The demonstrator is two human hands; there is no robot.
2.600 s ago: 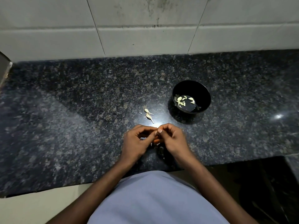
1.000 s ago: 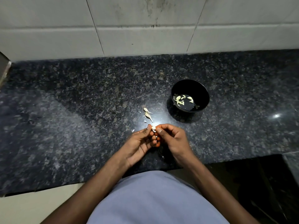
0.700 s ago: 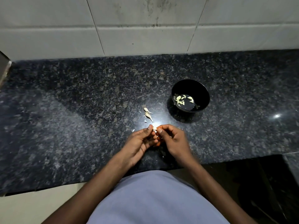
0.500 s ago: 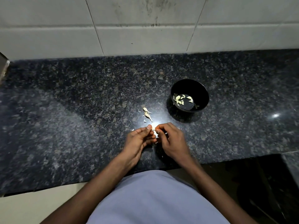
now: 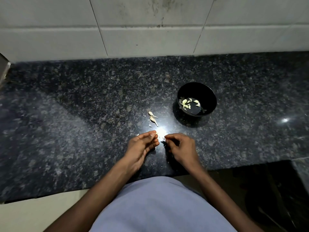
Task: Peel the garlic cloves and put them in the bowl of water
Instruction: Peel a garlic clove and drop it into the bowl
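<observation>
Left hand [image 5: 142, 146] grip: thumb and fingers pinched together at the tips, a small pale bit showing at the thumb tip, likely the garlic clove [image 5: 156, 132] being worked; glare from a bright reflection on the surface just beside it makes this hard to confirm. Right hand [image 5: 181, 147] grip: fingers curled inward toward the palm, tips close together, a pale scrap at the fingertips [image 5: 165, 136]; cannot tell whether it is skin or part of a clove, or whether it is truly held.

Hands sit at lower centre of frame, apart from each other, with a narrow gap between them, both low over the dark speckled surface [image 5: 83, 114].

Bowl [image 5: 212, 104]: black, right of centre, above and right of the right hand, well clear of both hands. Water in the bottom; several peeled cloves [image 5: 185, 102] lie in it, mostly toward the bowl's left side.

Loose pile of garlic skins and stem bits [image 5: 153, 118] on the surface, between the hands and the bowl, left of the bowl, near the left thumb. A few smaller flakes are scattered around it.

Step in hand (judgement): peeling one clove, with the skin apparently being pulled away from the clove. Task is partly done, given the cloves already in the water.

Next move calls for: stripping any remaining skin, dropping the scrap, then carrying the bare clove up and right over the bowl rim and letting go above the water.
</observation>
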